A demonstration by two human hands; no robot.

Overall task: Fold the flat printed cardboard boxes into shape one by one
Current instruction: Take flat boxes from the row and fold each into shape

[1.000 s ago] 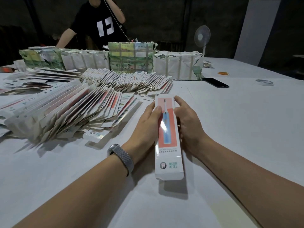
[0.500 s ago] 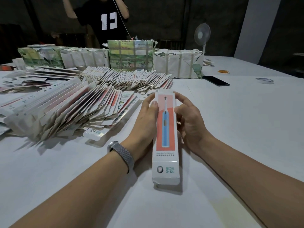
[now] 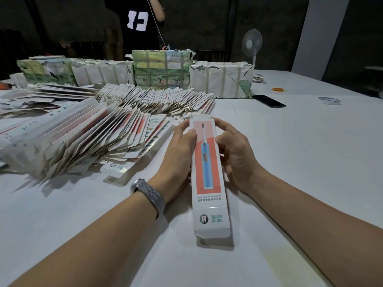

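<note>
A long white toothbrush box (image 3: 209, 179) with a coral panel and a blue toothbrush print stands squared up into a tube, raised off the white table (image 3: 300, 162), its near end open. My left hand (image 3: 180, 154) grips its left side, thumb on the printed face. My right hand (image 3: 234, 150) holds its right side with curled fingers. A fanned row of flat printed boxes (image 3: 78, 139) lies to the left, and a second row (image 3: 157, 100) lies behind it.
Wrapped bundles (image 3: 161, 69) line the table's far side. A black phone (image 3: 268, 101), a tape roll (image 3: 329, 100) and an orange ring (image 3: 278, 89) lie at the right. A small fan (image 3: 251, 43) stands behind. A person in a black shirt (image 3: 137, 21) stands across the table.
The box has been lifted from lying on the table and tilted up toward me. Both hands have kept their hold on its sides. The person across the table shifted right.
</note>
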